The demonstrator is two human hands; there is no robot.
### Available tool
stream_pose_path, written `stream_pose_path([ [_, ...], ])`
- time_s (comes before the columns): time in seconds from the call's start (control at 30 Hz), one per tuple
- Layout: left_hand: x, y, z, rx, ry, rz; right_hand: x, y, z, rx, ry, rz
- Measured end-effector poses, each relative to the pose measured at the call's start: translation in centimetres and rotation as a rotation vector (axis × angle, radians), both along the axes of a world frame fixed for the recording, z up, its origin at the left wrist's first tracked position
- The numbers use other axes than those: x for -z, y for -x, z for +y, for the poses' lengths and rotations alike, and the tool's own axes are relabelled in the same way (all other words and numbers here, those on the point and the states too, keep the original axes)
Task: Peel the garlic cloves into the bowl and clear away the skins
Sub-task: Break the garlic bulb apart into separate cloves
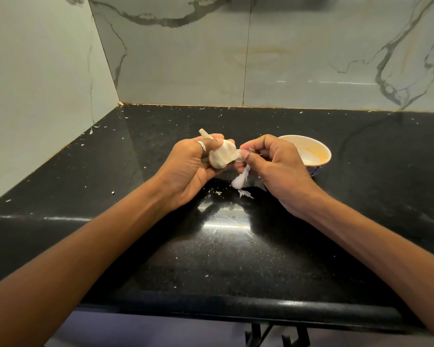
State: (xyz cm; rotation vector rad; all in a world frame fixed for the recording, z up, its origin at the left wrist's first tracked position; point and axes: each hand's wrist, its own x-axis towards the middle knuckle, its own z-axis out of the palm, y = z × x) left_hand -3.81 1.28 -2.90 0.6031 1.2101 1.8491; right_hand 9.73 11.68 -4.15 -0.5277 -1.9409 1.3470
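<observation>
The garlic bulb (pixel 222 156) is held above the middle of the black counter (pixel 236 259), cupped in the left hand (pixel 186 169). That hand's fingers curl round the bulb's far side, the thumb presses on top, and the dry stalk (pixel 205 134) pokes out past the knuckles. The right hand (pixel 278 169) is just beside it, thumb and forefinger pinched on a flap of skin (pixel 241 154) at the bulb's right end, with the other fingers curled in. A pale strip (pixel 239 180) hangs below those fingers, and I cannot tell whether it is attached. A few scraps (pixel 246 194) lie on the counter under the hands. The bowl (pixel 321 149) stands just right of and beyond the right hand, and no cloves show in the part of it that can be seen. The bulb looks light and firm, so it should take a steady squeeze without harm. Its skin is likely papery, brittle and prone to tearing into small bits, so it is best pinched close to the bulb at a loose edge and pulled along the clove. Loose flakes weigh almost nothing and will probably drift and cling to fingers. Gathering them should go better by sweeping with a flat hand than by picking.
</observation>
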Motion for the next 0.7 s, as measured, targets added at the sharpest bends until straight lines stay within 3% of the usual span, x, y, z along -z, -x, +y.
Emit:
stream_pose_path([
  [0.2,0.0,-0.3,0.4,-0.012,-0.003,-0.027,0.1,0.1,0.0,-0.054,0.160,0.051],
  [0.4,0.2,-0.4,0.8,-0.055,0.015,0.165,0.1,0.4,-0.2,-0.070,0.196,0.004],
  [0.7,1.3,-0.2,1.1,-0.023,0.056,0.396,0.5,0.5,-0.2,-0.040,0.082,-0.094],
])
